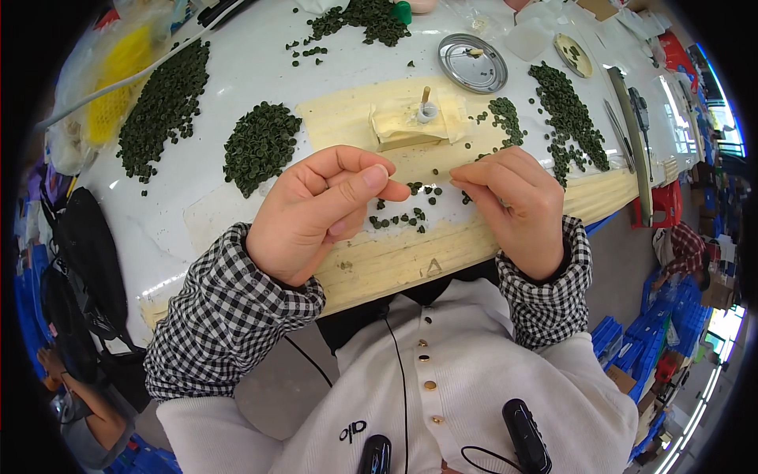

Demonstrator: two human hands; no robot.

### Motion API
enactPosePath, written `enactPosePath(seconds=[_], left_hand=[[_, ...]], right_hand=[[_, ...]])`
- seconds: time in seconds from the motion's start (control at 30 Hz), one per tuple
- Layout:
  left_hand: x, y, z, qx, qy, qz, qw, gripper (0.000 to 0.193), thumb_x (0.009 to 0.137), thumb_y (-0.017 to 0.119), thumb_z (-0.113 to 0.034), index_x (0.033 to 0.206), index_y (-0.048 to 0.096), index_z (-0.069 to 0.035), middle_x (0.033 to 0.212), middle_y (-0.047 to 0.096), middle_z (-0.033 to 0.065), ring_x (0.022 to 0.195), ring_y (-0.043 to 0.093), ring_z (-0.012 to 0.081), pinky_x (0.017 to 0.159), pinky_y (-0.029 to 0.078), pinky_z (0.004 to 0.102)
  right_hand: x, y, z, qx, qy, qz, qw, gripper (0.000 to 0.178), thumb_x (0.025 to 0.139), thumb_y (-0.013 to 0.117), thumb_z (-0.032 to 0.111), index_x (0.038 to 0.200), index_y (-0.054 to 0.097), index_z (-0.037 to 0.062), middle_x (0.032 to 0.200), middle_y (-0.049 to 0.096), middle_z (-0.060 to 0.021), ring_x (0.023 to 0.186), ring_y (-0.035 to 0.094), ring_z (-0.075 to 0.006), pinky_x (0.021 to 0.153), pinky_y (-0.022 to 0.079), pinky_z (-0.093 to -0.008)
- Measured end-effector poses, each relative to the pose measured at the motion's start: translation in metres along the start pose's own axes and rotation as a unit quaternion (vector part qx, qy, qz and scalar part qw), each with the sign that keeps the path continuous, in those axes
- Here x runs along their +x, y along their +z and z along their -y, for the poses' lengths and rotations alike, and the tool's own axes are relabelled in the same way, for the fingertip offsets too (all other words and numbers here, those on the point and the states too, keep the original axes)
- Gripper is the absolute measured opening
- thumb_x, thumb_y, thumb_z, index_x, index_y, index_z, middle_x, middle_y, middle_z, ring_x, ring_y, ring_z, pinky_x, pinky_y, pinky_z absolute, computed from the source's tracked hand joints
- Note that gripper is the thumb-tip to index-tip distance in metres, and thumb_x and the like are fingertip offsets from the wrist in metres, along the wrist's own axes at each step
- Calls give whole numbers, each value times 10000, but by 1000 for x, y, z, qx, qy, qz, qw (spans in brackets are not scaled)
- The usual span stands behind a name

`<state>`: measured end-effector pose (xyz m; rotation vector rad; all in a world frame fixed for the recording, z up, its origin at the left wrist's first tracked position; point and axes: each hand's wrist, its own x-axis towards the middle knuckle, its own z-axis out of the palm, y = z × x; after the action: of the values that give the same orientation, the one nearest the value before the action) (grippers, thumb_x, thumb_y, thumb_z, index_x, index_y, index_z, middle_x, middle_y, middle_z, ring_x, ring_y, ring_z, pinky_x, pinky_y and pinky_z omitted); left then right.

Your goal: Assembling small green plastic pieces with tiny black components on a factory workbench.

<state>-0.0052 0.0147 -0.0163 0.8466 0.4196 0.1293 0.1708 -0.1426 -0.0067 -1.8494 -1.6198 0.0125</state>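
Observation:
My left hand (320,207) is raised over the table's near edge, thumb pressed to the curled fingers; what it pinches, if anything, is hidden. Facing it across a small gap, my right hand (517,205) has its fingertips pinched together, and anything between them is too small to make out. Below and between the hands lie several loose small dark green round pieces (407,219). Just beyond stands a block wrapped in cream tape (395,129), with a small white cup (427,113) on top and a brown stick (425,95) upright in it.
Heaps of the same green pieces lie at left (260,146), far left (166,110), top and right (572,118). A round metal lid (472,65) and a pale dish (573,55) sit at the back right. Long tools (632,118) lie at the right edge; a white cable (142,75) crosses the left.

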Motion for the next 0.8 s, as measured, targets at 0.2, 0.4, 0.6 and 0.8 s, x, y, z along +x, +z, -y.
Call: enactPosePath(seconds=[0.2,0.4,0.6,0.8], left_hand=[[-2,2,-1,-22,-18,4,1000,205,925,510,-110,1090,572,-4,891,637,76,497,298,7,452,271,138],[-2,2,-1,-29,-14,28,999,214,920,510,-82,1110,569,-1,930,641,88,501,300,2,455,274,139],[-3,3,1,-19,-6,26,999,211,908,520,-60,1106,571,-8,935,646,91,510,328,-4,458,280,141],[-3,5,-2,12,-10,15,1000,190,882,547,-27,1069,573,-12,940,645,105,531,374,-2,452,278,148]], right_hand=[[3,-3,11,132,47,-4,990,212,713,623,-103,896,673,-7,817,620,-88,715,581,-156,636,464,-242],[7,6,22,291,107,-6,951,178,754,635,-39,921,669,11,817,646,-65,735,583,-122,669,472,-243],[5,14,25,452,185,28,872,136,803,642,21,933,642,-20,864,654,-46,776,572,-86,729,463,-230],[4,15,21,469,193,34,861,143,819,635,29,945,609,-32,877,645,-57,792,575,-88,746,460,-229]])
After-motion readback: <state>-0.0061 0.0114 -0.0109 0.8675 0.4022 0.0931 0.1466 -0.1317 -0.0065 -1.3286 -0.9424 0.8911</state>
